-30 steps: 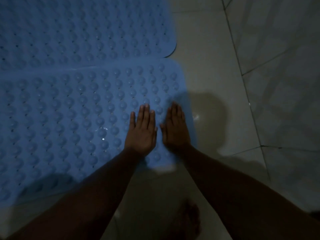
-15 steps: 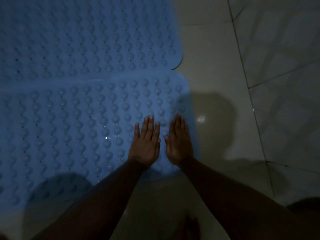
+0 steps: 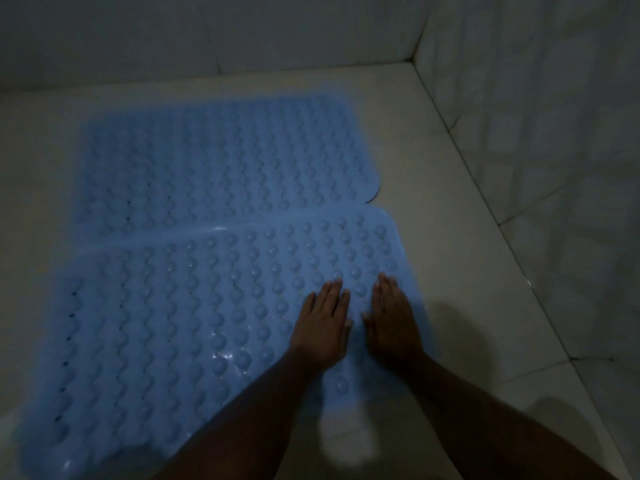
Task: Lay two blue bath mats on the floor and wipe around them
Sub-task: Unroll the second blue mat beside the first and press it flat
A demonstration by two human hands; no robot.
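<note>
Two blue bath mats with raised bumps lie flat on the pale tiled floor. The far mat point(image 3: 214, 164) lies toward the back wall. The near mat point(image 3: 166, 317) lies in front of it, its far edge overlapping the far mat's near edge. My left hand point(image 3: 323, 325) rests palm down on the near mat's right part, fingers straight and together. My right hand point(image 3: 391, 322) lies flat beside it, near the mat's right edge. Neither hand holds anything.
A tiled back wall point(image 3: 207, 32) and a tiled right wall point(image 3: 554, 133) meet in a corner at the upper right. Bare floor point(image 3: 450, 271) runs between the mats and the right wall. The light is dim.
The view has lifted and pulled back, so both whole mats and the walls now show. My hands stay flat on the near mat's right end.
</note>
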